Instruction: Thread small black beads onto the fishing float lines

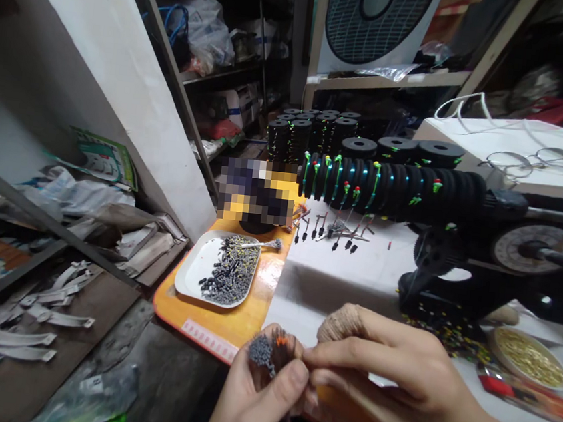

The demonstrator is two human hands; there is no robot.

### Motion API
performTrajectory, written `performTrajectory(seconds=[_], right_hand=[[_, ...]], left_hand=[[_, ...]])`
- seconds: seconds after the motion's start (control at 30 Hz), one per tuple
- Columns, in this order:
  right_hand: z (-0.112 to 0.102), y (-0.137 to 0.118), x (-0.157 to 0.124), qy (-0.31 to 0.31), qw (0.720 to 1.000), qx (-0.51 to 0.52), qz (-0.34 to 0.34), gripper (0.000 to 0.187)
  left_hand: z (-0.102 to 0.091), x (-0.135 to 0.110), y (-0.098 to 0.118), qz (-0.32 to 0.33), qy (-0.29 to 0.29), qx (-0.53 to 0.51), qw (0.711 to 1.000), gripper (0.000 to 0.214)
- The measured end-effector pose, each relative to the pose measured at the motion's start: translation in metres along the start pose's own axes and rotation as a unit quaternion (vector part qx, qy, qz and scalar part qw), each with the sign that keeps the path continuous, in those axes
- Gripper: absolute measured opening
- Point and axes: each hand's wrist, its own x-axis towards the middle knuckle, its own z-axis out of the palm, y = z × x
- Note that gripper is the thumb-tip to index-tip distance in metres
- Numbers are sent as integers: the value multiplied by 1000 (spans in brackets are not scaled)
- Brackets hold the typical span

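Far left of the white tray (189, 275), a low shelf (48, 321) carries loose white strips (32, 332) and crumpled papers (82, 193). The tray itself sits on the orange part of the worktop (244, 321) and holds a heap of small dark pieces (232, 273) with yellowish ends.

Below and to the right of the tray, at the near edge of the worktop, the left hand (261, 403) is closed around a bundle of thin wires (269, 351). The wires' grey tips stand up above the curled fingers, and the thumb presses across the front. Just right of that, the right hand (395, 377) comes in from the lower right. Its thumb and forefinger are pinched narrow against the bundle's right edge, where they meet the left thumb. Whether a single wire sits between them cannot be told. A tan, rough-textured ball (343, 321) shows just behind the right hand's knuckles.

Up and to the right of the tray, a long row of black discs (395, 186) lies on its side, with green tags (336, 170) hanging from it and small dark pins (332, 236) scattered on the white sheet (355, 272) beneath. Further right of the tray stands a black machine (455, 283) with a round dial (534, 247). A bowl of golden bits (527, 358) is below it, and a pair of glasses (533, 160) rests on a white box (471, 133) above.
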Motion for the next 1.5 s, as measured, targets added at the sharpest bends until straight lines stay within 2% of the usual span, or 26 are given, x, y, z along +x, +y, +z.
performTrajectory(seconds=[0.23, 0.3, 0.37, 0.43, 0.53, 0.63, 0.7, 0.77, 0.83, 0.9, 1.0, 1.07, 1.13, 1.2, 1.3, 1.37, 1.5], right_hand=[[5, -4, 2, 2, 1000, 19, 21, 18], [6, -3, 2, -4, 999, 6, 32, 17], [5, -3, 2, -10, 999, -11, 34, 15], [1, -3, 4, -15, 999, -36, 25, 15], [-5, -4, 7, 4, 997, -79, -4, 18], [-9, -4, 9, 9, 995, -96, -15, 19], [-10, -3, 10, -10, 996, -93, -6, 19], [-11, -2, 10, -27, 996, -87, 5, 17], [-12, -2, 10, -25, 996, -85, 8, 16], [-15, -2, 11, -14, 996, -86, 6, 15], [-19, -4, 12, 0, 996, -83, 10, 13], [-21, -6, 13, 4, 997, -76, 16, 13], [-21, -7, 13, 6, 997, -68, 21, 13], [-21, -7, 12, 7, 997, -67, 25, 12], [-20, -6, 10, 9, 997, -74, 27, 13], [-19, -5, 9, 11, 997, -78, 24, 15], [-16, -3, 10, 45, 995, -85, 27, 15]], left_hand=[[-1, -3, 2, -25, -12, -11, 1000, 37], [-4, -1, 0, -15, -32, -16, 999, 34], [-8, 2, 0, 31, -72, 8, 997, 25], [-11, 6, 1, 113, -83, 66, 988, 24], [-15, 10, 8, 212, -32, 136, 967, 21], [-19, 11, 18, 266, 23, 173, 948, 22], [-24, 11, 24, 284, 49, 230, 930, 22], [-32, 13, 30, 275, 71, 320, 904, 18], [-42, 18, 36, 259, 99, 416, 866, 13], [-54, 25, 41, 259, 120, 504, 815, 14], [-64, 34, 44, 282, 86, 589, 752, 12], [-64, 36, 41, 283, 47, 610, 739, 21], [-61, 35, 36, 275, 40, 606, 745, 37], [-55, 32, 31, 285, 52, 578, 763, 43], [-46, 28, 27, 312, 71, 495, 808, 26], [-39, 26, 24, 296, 82, 434, 847, 16], [-25, 22, 18, 257, 55, 339, 903, 21]])
